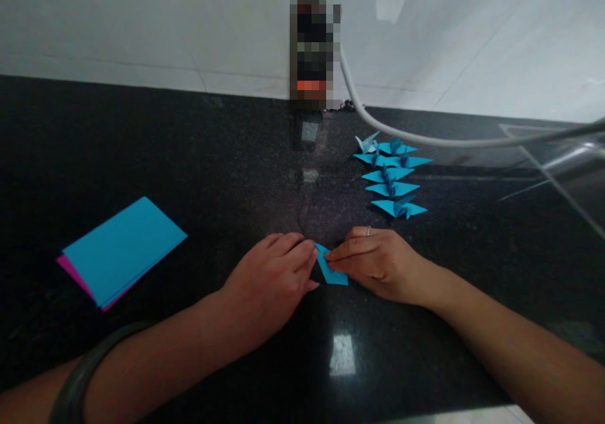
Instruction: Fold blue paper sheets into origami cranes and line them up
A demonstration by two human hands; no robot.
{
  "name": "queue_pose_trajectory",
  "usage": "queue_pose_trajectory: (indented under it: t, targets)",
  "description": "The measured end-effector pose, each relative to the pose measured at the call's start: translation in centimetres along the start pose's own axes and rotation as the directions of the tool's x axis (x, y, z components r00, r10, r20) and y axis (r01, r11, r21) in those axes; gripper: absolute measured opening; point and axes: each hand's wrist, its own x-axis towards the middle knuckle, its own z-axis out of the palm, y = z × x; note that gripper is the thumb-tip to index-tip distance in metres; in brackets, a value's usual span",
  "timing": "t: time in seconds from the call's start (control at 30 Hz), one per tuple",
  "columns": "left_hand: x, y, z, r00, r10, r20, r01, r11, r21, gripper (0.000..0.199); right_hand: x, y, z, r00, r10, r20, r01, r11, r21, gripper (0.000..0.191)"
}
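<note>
A small folded piece of blue paper lies on the dark countertop between my hands. My left hand rests at its left edge, fingers close together and bent, the fingertips touching the paper's upper left side. From the right, my right hand presses its fingertips onto the paper, the fingers held together; a ring shows on one of them. Part of the paper is hidden under the fingers.
Several folded blue paper cranes stand in a column at the back right. On the left lies a stack of blue sheets with pink beneath. A white cable crosses behind the cranes; a blurred object stands against the wall.
</note>
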Motion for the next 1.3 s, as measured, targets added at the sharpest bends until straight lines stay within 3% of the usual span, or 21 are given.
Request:
queue_pose_trajectory:
  t: [0.4, 0.63, 0.93, 1.3]
  targets:
    - [-0.1, 0.1, 0.0, 0.999, -0.047, 0.025, 0.046, 0.998, 0.033, 0.031, -0.4, -0.1, 0.1, 0.998, 0.056, 0.024, -0.054, 0.995, -0.085, 0.019]
    - [-0.1, 0.2, 0.1, 0.998, -0.058, 0.008, 0.058, 0.998, 0.006, 0.032, -0.4, 0.1, 0.2, 1.000, 0.018, 0.013, -0.017, 0.998, -0.061, 0.019]
    - [0.1, 0.0, -0.2, 0.996, -0.079, 0.046, 0.080, 0.997, -0.020, 0.033, -0.2, -0.7, -0.2, 0.989, 0.066, 0.131, -0.044, 0.985, -0.165, 0.024]
    - [0.0, 0.0, 0.2, 0.997, -0.049, 0.060, 0.047, 0.998, 0.041, 0.037, 0.1, -0.9, -0.3, 0.995, 0.049, 0.090, -0.031, 0.980, -0.196, 0.023]
